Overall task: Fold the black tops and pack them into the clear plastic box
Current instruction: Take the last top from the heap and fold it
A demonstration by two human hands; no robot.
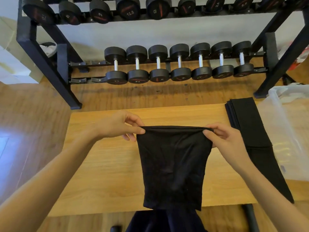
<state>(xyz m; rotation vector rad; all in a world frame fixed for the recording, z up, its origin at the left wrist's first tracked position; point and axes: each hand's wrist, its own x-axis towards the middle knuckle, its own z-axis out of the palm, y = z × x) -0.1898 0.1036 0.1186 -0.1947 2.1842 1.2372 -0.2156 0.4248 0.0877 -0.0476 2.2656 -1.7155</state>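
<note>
So both hands have a pinch going on the top edge of one black top (172, 164): the left hand (117, 127) has thumb and fingers closed on the left corner, and the right hand (222, 139) has the same kind of grip on the right corner. Holding it by the two corners keeps that edge stretched straight while the rest hangs down toward the near edge of the wooden surface (107, 164), which looks to me like the setup for a clean fold, since the fabric is lined up and mostly smooth. Off to the right there's a stack of folded black tops (242, 114) sitting just beside the clear plastic box (284, 124), with a longer dark piece trailing down from it toward the near edge. Makes sense to stage them there, right next to where they get packed. My guess is the folding part is well underway and packing hasn't really started, though the box is cut off at the frame edge so I can't tell what's inside. The dumbbell rack (167, 64) behind is just background.
</note>
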